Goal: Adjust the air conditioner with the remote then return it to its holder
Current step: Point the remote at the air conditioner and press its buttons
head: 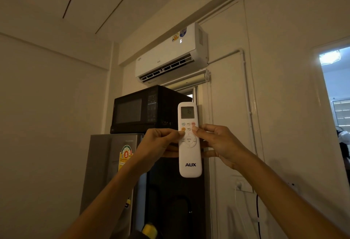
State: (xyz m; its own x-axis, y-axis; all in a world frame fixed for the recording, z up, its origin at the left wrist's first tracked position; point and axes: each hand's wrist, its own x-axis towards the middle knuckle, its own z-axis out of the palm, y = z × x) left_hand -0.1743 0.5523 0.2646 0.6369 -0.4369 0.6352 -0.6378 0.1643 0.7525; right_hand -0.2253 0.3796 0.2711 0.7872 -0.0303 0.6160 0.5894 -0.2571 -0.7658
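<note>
both hands are holding the white remote [190,155] upright, raised in front of the body, screen end up, "aux" lettering near its lower end. the left hand [157,144] is gripping the remote's left edge; its thumb tip is lying on the face just beside the orange button, and the other fingers [171,152] are wrapping behind the body, clamped on it. the right hand [217,144] is gripping the right edge the same way: thumb tip touching the face just below the red button, remaining fingers curling behind the remote, clamped. whether either thumb is pressing a key, cannot tell. the small grey display at the remote's top is showing digits, too blurred to read.

the air conditioner [170,54] is hanging high on the wall, above and beyond the remote, its louvre standing open and a lit figure glowing on the front panel, beside two round stickers. below it a rolled blind [191,80] is sitting over a window frame. a black microwave [144,109] is resting on top of a grey fridge [111,163], which is carrying a yellow label with a "5". the remote is overlapping the microwave's right corner in view. a lit doorway [335,94] is opening at far right. a wall socket [240,184] is sitting low on the wall, right of the remote.
</note>
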